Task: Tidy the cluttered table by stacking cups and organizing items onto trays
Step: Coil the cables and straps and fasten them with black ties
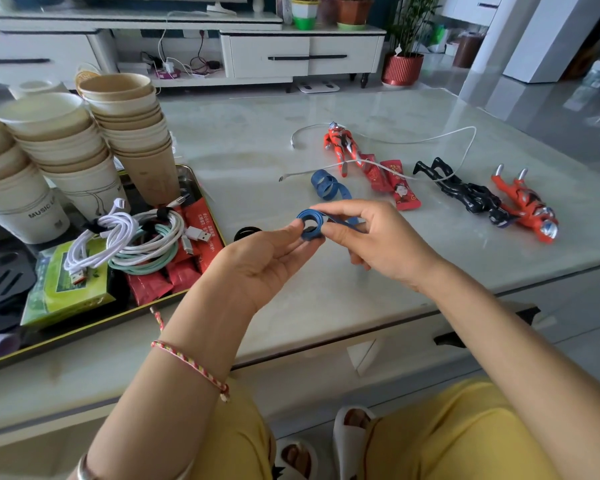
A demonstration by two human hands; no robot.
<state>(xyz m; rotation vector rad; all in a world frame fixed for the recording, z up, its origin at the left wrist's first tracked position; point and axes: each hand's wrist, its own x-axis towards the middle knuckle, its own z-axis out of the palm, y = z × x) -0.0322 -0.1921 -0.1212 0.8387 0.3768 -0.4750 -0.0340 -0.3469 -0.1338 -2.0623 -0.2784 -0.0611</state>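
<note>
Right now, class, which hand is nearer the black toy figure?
Right. The right hand sits just left of the black toy figure; the left hand lies farther left.

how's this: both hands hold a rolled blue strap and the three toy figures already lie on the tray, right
Not quite. The head view shows the left hand and right hand holding the rolled blue strap, but the three toy figures lie on the bare table, to the right of the tray, not on it.
</note>
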